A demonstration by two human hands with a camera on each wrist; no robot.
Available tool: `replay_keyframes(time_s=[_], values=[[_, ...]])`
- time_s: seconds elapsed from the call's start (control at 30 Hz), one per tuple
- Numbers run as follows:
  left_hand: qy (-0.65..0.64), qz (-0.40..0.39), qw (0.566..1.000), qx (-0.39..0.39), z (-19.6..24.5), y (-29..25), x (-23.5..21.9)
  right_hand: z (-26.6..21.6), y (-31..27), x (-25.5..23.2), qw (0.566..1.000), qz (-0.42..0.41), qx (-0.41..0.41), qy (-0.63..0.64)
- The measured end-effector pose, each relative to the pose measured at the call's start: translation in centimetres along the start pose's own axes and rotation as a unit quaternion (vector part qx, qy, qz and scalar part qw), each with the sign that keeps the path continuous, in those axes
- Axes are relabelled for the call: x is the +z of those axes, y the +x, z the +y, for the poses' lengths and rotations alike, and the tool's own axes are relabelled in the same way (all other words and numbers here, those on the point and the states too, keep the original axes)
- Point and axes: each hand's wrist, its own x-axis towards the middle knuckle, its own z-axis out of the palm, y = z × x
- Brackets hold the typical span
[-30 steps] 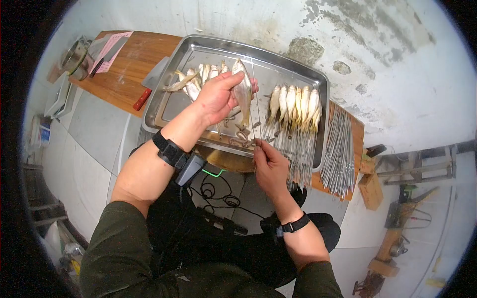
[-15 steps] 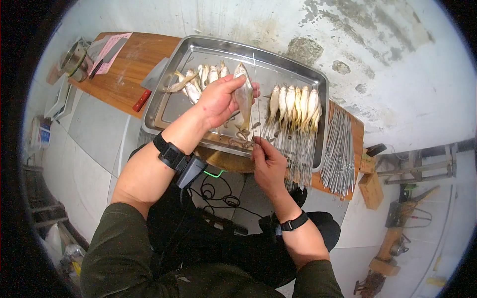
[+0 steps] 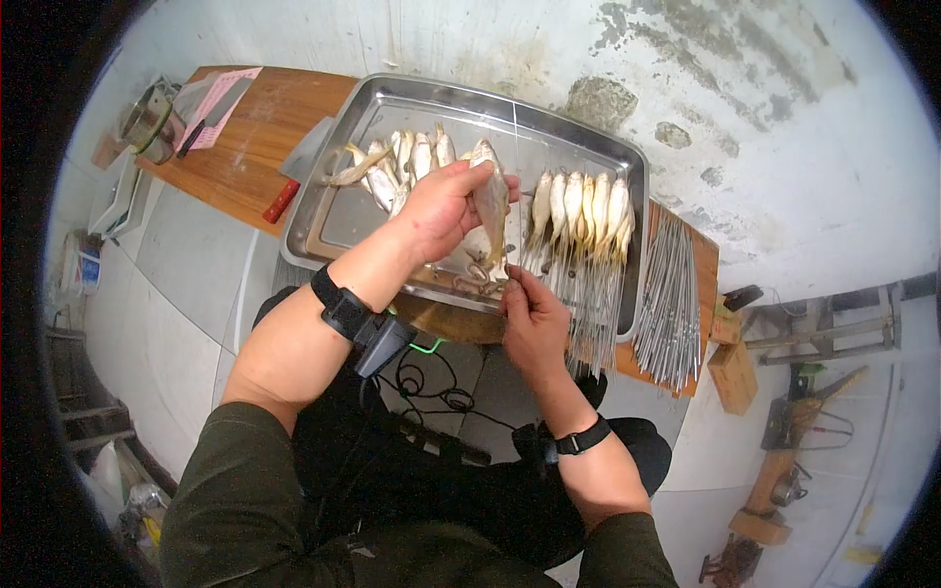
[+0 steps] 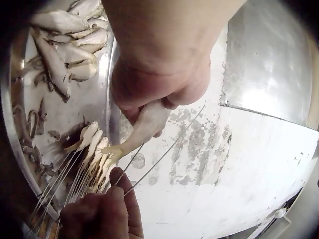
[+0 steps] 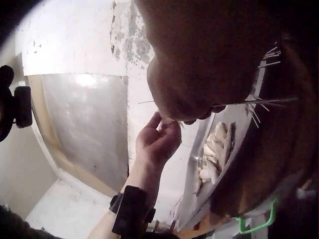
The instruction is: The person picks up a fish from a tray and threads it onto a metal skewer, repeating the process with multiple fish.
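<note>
My left hand (image 3: 441, 211) grips a small silvery fish (image 3: 490, 206) over the tray, head up, tail pointing down toward my right hand. My right hand (image 3: 537, 318) pinches thin metal skewers (image 4: 168, 149) between thumb and fingertips, just below the tail. In the left wrist view one skewer length runs up to the fish's body, where its end is hidden; the other passes free beside it. To the right lies a row of skewered fish (image 3: 578, 206), their skewers extending over the tray's near rim. Loose fish (image 3: 392, 162) are piled at the tray's left.
The metal tray (image 3: 323, 211) rests on a wooden board (image 3: 240, 147) against a stained wall. Bare skewers (image 3: 667, 304) lie in a bundle at right. A red-handled knife (image 3: 281, 200) lies left of the tray, with another knife (image 3: 211, 118) farther back. Dark scraps sit near the tray's front.
My left hand has come down and slightly right with the fish, bringing its tail close to my right fingertips. The skewer's upper end has shifted right. My right hand has barely moved.
</note>
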Motion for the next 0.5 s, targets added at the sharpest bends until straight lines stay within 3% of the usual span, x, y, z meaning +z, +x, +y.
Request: replay_keyframes(time_s=[0.07,0.13,0.3,0.5], values=[[-0.003,0.004,1.000,0.011,-0.3,-0.1,0.1,-0.2,0.3,-0.1,0.999,0.020,-0.035,-0.018],[0.061,0.142,0.987,0.030,-0.6,-0.6,1.0,-0.5,0.5,-0.4,0.998,0.029,-0.051,-0.038],[0.159,0.095,0.982,0.043,-1.3,-1.5,1.4,0.0,0.9,-0.8,0.982,0.032,-0.132,-0.129],[0.062,0.037,0.997,-0.003,-0.9,-1.1,0.8,-0.7,0.8,-0.9,0.971,0.024,-0.174,-0.164]])
